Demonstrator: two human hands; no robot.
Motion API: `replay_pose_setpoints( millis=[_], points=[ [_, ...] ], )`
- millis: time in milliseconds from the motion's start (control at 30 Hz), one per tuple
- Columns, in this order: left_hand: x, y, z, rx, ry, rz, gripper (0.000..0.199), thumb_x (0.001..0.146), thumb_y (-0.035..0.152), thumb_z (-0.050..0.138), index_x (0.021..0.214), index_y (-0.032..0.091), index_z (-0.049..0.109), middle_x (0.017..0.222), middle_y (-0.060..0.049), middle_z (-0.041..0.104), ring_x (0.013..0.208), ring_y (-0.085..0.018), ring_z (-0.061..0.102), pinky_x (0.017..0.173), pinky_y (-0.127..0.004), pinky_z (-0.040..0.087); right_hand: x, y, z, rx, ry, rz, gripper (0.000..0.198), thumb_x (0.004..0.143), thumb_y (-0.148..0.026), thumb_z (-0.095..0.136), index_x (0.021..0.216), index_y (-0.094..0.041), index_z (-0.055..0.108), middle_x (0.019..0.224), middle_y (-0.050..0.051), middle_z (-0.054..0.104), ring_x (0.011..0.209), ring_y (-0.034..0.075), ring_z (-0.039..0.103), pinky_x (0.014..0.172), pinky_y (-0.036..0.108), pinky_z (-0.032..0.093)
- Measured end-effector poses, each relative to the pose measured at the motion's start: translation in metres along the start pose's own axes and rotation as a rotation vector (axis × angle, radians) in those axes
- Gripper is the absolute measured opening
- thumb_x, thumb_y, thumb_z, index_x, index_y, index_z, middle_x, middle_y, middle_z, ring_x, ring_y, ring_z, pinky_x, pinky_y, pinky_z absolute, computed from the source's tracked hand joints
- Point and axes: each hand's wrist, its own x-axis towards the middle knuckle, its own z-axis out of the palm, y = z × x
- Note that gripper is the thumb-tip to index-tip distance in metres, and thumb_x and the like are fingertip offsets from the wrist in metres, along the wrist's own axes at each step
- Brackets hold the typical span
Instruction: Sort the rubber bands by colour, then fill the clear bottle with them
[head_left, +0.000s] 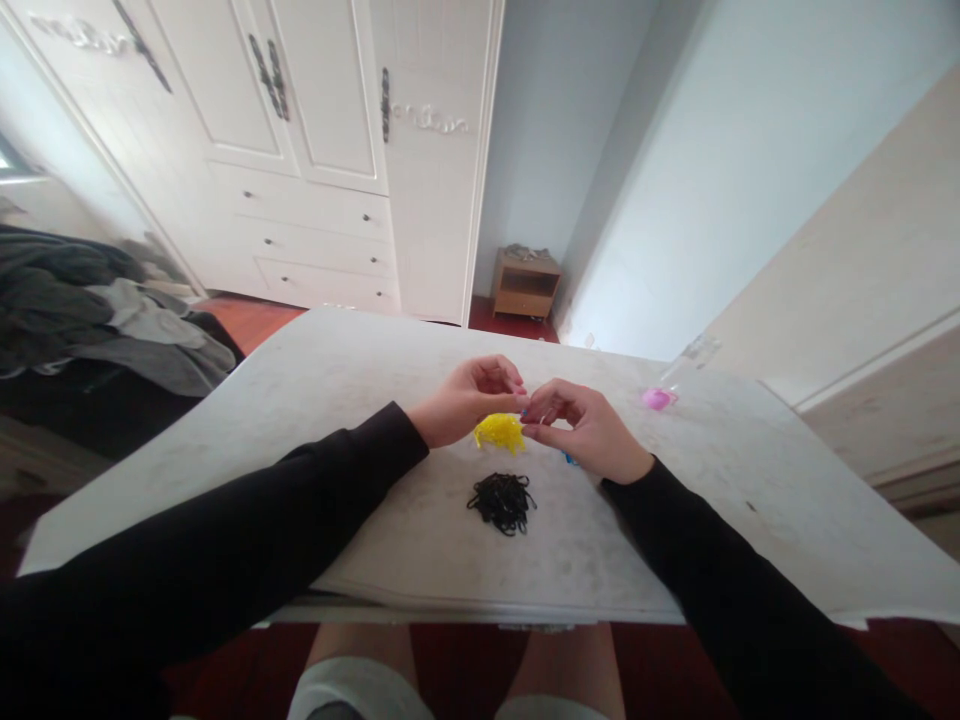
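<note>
A wooden nightstand (525, 283) stands on reddish floor (510, 323) — white wardrobe (435, 210) left, bluish wall (690, 210) right.

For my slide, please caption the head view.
Left hand and right hand close together over a white table, near a yellow pile and a black pile.

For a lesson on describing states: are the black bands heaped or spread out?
Heaped: the black bands overlap in one pile on the table.

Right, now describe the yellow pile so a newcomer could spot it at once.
Start at the big white table. On it, by the left hand and right hand, lies the yellow pile, above the black pile in the picture. It is the table's only bright yellow thing.
</note>
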Motion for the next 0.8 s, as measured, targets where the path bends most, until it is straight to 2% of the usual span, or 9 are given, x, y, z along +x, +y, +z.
replay_pose_setpoints(
  millis=[100,233,433,500,633,800],
  points=[
    [0.0,-0.001,0.001,0.049,-0.02,-0.003,0.037,0.067,0.021,0.095,0.08,0.012,0.062,0.078,0.001,0.07,0.073,-0.009,0.067,0.07,-0.022,0.053,0.0,0.002,0.003,-0.042,0.029,-0.006,0.015,0.084,-0.031,0.08,0.083,-0.02,0.069,0.075,0.0,0.07,0.068,0.013,0.062,0.067,0.029,0.052],
    [-0.001,-0.001,0.002,0.076,-0.028,-0.006,0.038,0.067,0.022,0.096,0.08,0.012,0.061,0.078,0.001,0.07,0.073,-0.009,0.067,0.07,-0.022,0.053,-0.001,0.002,0.0,-0.088,0.028,-0.026,0.011,0.085,-0.028,0.075,0.081,-0.019,0.07,0.073,0.0,0.07,0.068,0.013,0.062,0.066,0.029,0.051],
    [-0.001,-0.001,0.002,0.058,-0.014,-0.01,0.036,0.068,0.021,0.094,0.082,0.013,0.061,0.078,0.001,0.07,0.071,-0.009,0.067,0.068,-0.022,0.053,-0.001,-0.004,-0.004,-0.134,0.006,-0.123,0.008,0.081,-0.016,0.07,0.077,-0.021,0.065,0.089,0.002,0.069,0.079,0.014,0.063,0.068,0.028,0.053],
    [-0.002,-0.001,0.003,0.051,-0.009,-0.009,0.036,0.069,0.02,0.094,0.081,0.013,0.061,0.077,0.001,0.07,0.069,-0.008,0.067,0.067,-0.021,0.052,-0.001,-0.005,-0.006,-0.125,0.022,-0.106,0.008,0.081,-0.017,0.069,0.076,-0.021,0.064,0.09,0.003,0.07,0.081,0.015,0.064,0.069,0.028,0.054],
    [-0.002,0.001,0.004,0.057,-0.015,-0.014,0.035,0.068,0.018,0.093,0.081,0.013,0.061,0.075,0.002,0.069,0.067,-0.007,0.067,0.065,-0.019,0.051,0.0,-0.005,-0.014,-0.179,0.085,-0.014,0.009,0.081,-0.023,0.07,0.076,-0.019,0.064,0.074,0.001,0.067,0.068,0.013,0.061,0.066,0.029,0.052],
    [-0.002,0.001,0.005,0.074,-0.018,-0.008,0.035,0.069,0.019,0.093,0.08,0.012,0.061,0.074,0.003,0.068,0.065,-0.006,0.066,0.062,-0.017,0.05,-0.001,0.0,-0.041,-0.312,0.07,0.101,0.011,0.078,-0.026,0.073,0.082,-0.017,0.068,0.069,0.001,0.068,0.063,0.014,0.06,0.06,0.028,0.047]
  ],
)
